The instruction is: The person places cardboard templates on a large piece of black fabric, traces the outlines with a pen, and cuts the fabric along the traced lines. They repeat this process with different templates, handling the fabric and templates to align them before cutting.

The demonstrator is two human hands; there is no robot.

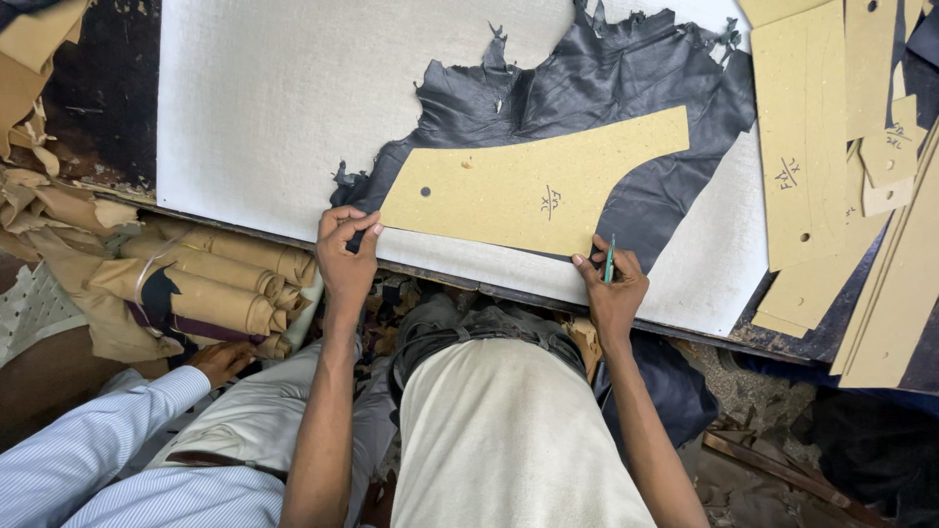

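Cardboard pattern (533, 186), tan and boot-shaped, lies flat on a piece of dark leather (626, 88), which is spread over a white cutting board (264, 98). Its long lower edge runs close to the near rim of the board.

At the pattern's near left corner, the left hand (344, 256) presses down with fingertips curled over the edge, pinning card and hide together. At the near right end of that same edge, the right hand (611, 284) is closed around a thin green-handled tool (608, 262), its tip at the pattern's border.

To do this well, I judge the pinning hand should bear down hard enough that the pattern cannot creep on the slick hide, and the tool should ride tight against the card edge, held steeply.

Right of the pattern, more tan cardboard templates (812, 147) are stacked. Left of it, below the board's rim, lie rolls of tan material (220, 284), and another person's hand (223, 360) with a striped sleeve (88, 440) rests near them.
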